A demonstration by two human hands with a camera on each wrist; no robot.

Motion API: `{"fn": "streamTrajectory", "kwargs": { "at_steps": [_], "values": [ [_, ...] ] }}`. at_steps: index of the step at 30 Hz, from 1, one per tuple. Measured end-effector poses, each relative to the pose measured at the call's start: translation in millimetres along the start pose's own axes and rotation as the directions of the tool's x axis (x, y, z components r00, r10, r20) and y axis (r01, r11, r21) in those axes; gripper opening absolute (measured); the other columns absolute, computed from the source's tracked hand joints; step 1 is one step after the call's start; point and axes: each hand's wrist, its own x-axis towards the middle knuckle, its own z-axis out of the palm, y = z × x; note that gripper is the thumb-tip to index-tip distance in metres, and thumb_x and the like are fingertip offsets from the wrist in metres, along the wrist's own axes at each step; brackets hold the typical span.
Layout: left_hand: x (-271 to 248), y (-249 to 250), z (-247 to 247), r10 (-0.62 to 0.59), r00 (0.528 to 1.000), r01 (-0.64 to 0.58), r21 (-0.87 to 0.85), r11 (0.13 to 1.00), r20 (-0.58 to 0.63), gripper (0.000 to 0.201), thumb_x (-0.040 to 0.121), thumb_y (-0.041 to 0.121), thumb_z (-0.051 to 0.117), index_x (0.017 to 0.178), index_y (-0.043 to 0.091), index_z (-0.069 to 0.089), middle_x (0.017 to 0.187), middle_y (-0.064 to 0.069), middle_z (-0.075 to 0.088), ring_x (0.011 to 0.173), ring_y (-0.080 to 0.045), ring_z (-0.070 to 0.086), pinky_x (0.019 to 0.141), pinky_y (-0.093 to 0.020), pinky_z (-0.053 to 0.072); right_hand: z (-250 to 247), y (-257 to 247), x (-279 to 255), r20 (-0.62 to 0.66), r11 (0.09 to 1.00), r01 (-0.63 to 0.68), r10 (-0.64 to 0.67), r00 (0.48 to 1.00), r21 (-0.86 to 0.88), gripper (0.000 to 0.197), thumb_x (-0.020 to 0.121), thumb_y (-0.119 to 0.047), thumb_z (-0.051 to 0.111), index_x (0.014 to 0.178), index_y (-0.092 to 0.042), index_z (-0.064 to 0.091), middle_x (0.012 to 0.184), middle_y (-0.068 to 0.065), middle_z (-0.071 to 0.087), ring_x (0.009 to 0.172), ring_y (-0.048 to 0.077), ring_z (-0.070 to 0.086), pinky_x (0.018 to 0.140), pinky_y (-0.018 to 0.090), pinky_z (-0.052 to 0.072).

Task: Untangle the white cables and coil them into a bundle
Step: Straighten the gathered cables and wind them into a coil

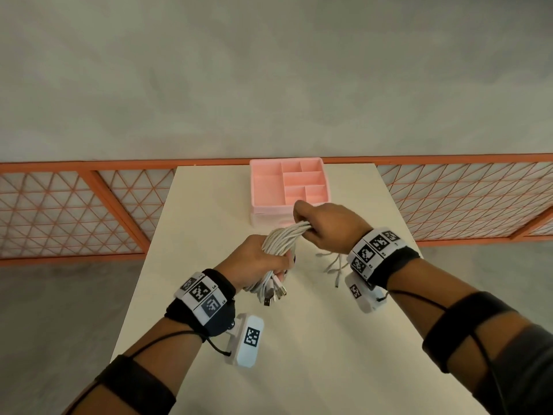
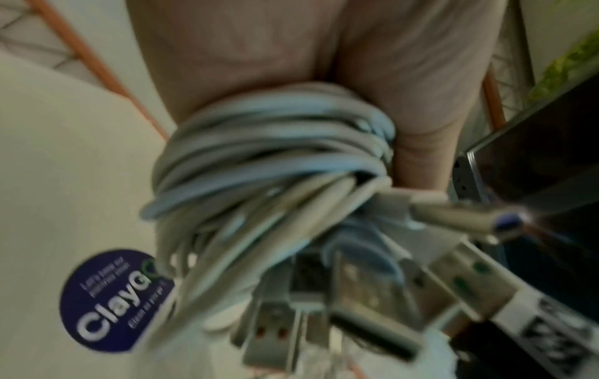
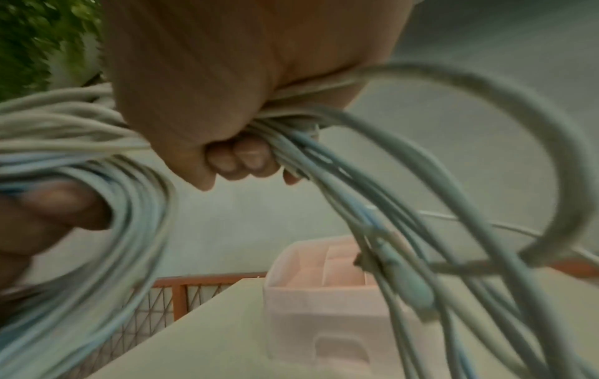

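from the head view, both hands hold the white cables (image 1: 287, 238) above the desk (image 1: 314, 339): the left hand (image 1: 257, 262) clenches the gathered coil, the right hand (image 1: 326, 226) grips the run, likely to wrap it. the left wrist view shows usb plugs (image 2: 356, 295) dangling near. the right wrist view shows loose ends (image 3: 453, 230) hanging over the pink organizer (image 3: 324, 307).

- Head view: looks forward and down over the table (image 1: 314, 339); both hands mid-frame.
- Wrist views: close along each fist; all share the white cables (image 1: 284, 238).
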Motion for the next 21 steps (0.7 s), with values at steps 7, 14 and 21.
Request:
{"fn": "streamTrajectory", "kwargs": {
  "at_steps": [7,14,21],
  "values": [
    [-14,13,12,0.003,0.947,0.152,-0.455,0.877,0.322,0.015,0.085,0.006,0.057,0.071,0.009,0.051,0.055,-0.003,0.039,0.052,-0.019,0.048,0.08,-0.044,0.053,-8,-3,8,-0.179,0.981,0.148,-0.169,0.969,-0.123,0.023,0.088,-0.025,0.069,0.084,-0.011,0.052,0.06,0.006,0.06,0.051,0.029,0.051,0.056,0.03,0.041],
    [-14,13,16,0.095,0.933,0.152,-0.618,0.771,0.348,0.018,0.082,0.015,0.06,0.07,0.011,0.047,0.052,0.002,0.041,0.05,-0.014,0.048,0.081,-0.042,0.054,17,-19,1,-0.18,0.927,-0.092,0.167,0.969,0.365,0.023,0.088,-0.017,0.063,0.085,-0.022,0.041,0.068,0.001,0.057,0.063,0.026,0.054,0.06,0.034,0.045],
    [-16,11,8,0.094,0.935,0.128,-0.575,0.808,0.341,0.015,0.079,0.015,0.062,0.069,0.01,0.052,0.051,0.0,0.04,0.048,-0.016,0.046,0.079,-0.042,0.053,25,-24,-12,-0.136,0.88,-0.173,0.257,0.957,0.443,0.022,0.086,-0.023,0.058,0.086,-0.031,0.038,0.074,0.001,0.06,0.069,0.024,0.057,0.064,0.035,0.047]
  ]
}}
